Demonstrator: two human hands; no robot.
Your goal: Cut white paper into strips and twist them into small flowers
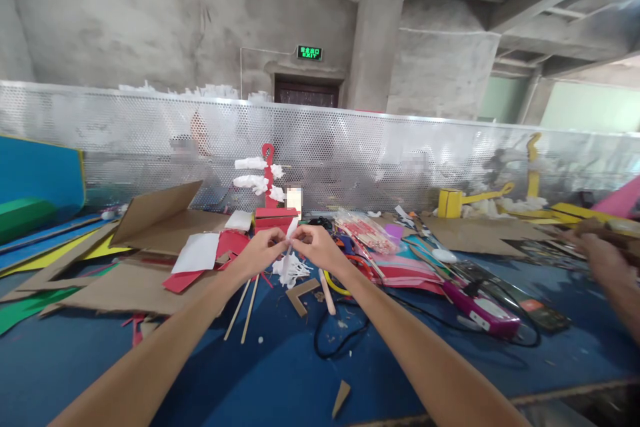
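Head view, hands: your left hand and right hand meet at the middle of the frame, fingertips nearly touching, above the blue desk.
Head view, fingers: both sets are pinched shut on the top of a white paper strip; left fingers on one side, right fingers on the other.
Head view, strip position: it hangs upright from your pinch, its lower end down at a white fringed paper tuft that rests on the desk; you cannot tell whether the two are joined.
Head view, handling: judge the strip as very light, thin, soft and easily torn. Grip it near the top edge with fingertip pressure only; avoid twisting.
Head view, surroundings: two thin wooden sticks lie just below the left hand; a cardboard L-piece and a pale stick lie below the right.
Head view, behind: a red stand with white tufts is upright past your hands.
Head view, right edge: another person's hand works well apart from yours.
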